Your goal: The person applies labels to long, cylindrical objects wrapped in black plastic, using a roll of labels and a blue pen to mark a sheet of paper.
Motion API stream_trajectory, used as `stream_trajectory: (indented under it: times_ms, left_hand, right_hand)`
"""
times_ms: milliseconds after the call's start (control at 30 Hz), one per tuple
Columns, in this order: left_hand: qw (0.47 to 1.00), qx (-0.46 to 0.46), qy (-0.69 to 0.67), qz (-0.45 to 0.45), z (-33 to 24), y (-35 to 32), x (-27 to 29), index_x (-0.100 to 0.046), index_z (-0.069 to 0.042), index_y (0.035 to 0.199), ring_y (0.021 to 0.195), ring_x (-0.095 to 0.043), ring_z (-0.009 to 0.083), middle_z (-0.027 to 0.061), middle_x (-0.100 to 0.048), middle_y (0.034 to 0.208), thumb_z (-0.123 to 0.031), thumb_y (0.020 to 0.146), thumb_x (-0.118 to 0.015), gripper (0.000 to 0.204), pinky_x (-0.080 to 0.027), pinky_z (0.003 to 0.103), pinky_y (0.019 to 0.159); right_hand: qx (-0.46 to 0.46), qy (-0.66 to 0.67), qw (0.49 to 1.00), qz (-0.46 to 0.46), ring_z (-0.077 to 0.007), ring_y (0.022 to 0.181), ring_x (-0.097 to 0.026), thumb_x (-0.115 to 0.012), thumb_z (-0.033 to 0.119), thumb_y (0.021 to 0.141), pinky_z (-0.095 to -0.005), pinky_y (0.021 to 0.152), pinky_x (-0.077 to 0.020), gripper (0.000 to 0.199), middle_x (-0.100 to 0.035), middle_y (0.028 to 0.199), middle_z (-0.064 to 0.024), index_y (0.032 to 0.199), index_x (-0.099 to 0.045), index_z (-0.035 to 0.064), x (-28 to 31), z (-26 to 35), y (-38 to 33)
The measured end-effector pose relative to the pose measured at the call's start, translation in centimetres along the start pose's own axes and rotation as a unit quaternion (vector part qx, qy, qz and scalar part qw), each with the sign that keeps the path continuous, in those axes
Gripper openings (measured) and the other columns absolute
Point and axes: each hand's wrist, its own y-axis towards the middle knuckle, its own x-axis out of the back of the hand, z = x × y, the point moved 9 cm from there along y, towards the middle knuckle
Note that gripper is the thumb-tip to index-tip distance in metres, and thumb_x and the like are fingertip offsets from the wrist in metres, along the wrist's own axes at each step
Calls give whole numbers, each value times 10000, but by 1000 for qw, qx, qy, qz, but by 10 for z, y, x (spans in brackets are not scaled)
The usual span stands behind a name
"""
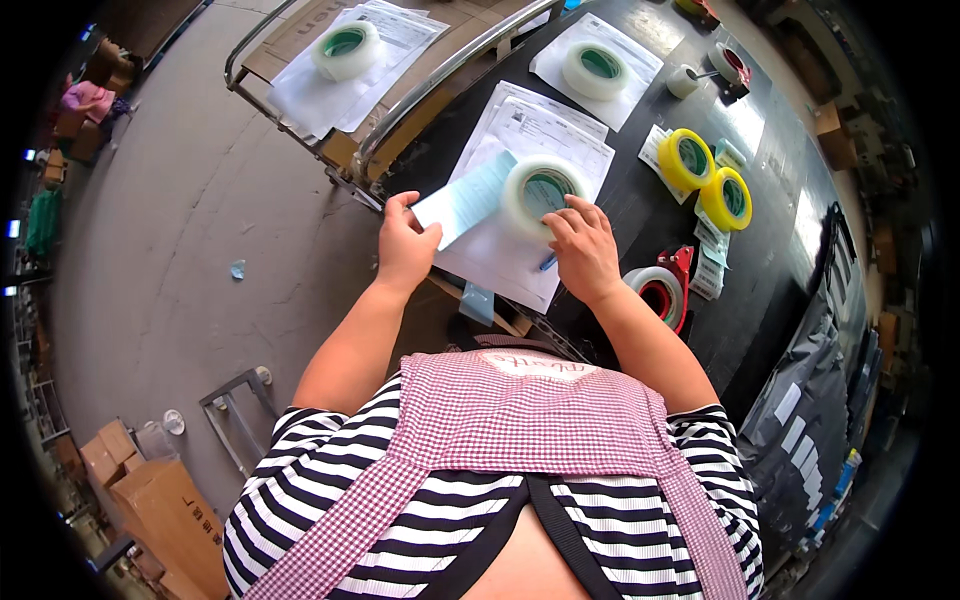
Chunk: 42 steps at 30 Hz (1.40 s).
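Note:
My left hand (408, 242) pinches the near-left end of a light blue paper slip (468, 198) between thumb and fingers. The slip's far end reaches a wide roll of clear tape (515, 200) with a green core. On the right side of that roll, the bent fingers of my right hand (585, 248) grip its edge; the thumb is mostly hidden. Under the roll lies a stack of printed white sheets (590, 150). A blue pen (548, 262) shows beside my right hand on the papers.
The black table (625, 190) carries yellow tape rolls (686, 160), a red tape dispenser (672, 290) and another clear roll (596, 70) on papers. A metal-railed cart (400, 115) at the left holds papers and a tape roll (345, 50). Cardboard boxes (165, 510) stand at the lower left.

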Motion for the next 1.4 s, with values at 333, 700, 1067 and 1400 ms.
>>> stream_trajectory:
  times_ms: [333, 700, 1067, 1400]
  left_hand:
    - [986, 0, -169, -14, -49, -28, 53, -496, -5, 1262, 927, -613, 128, 84, -642, 1067, -19, 920, -652, 376, -499, 267, 775]
    - [929, -16, -347, 126, -154, -68, -16, -469, -65, 1312, 899, -651, 144, 58, -618, 1025, 20, 925, -629, 427, -590, 299, 756]
    - [984, -7, -143, 109, -133, -44, -3, -614, -43, 1133, 635, -430, 25, 11, -637, 893, -349, 994, -631, 337, -347, 158, 575]
    - [955, -18, -184, 232, -144, -90, -63, -627, 19, 1043, 864, -571, 59, 26, -663, 942, -267, 994, -648, 291, -479, 227, 780]
  right_hand:
    - [-38, 41, 997, -44, -319, 1305, -486, -724, 75, 759, -446, 1127, -340, 525, -601, 1266, -110, 1269, -600, 89, 22, 3, 10]
    - [-30, 555, 829, 59, -270, 984, -679, -736, 160, 882, -361, 909, -527, 414, -701, 1101, -131, 1253, -611, 26, -12, 86, 27]
    - [-133, 777, 594, 157, -139, 975, -667, -587, 53, 981, -318, 903, -542, 244, -705, 1111, -76, 1205, -653, -17, 7, 65, -8]
    - [-101, 776, 610, 122, -147, 1054, -654, -545, -8, 974, -316, 969, -516, 279, -691, 1154, -68, 1242, -620, -28, 33, 45, -20]
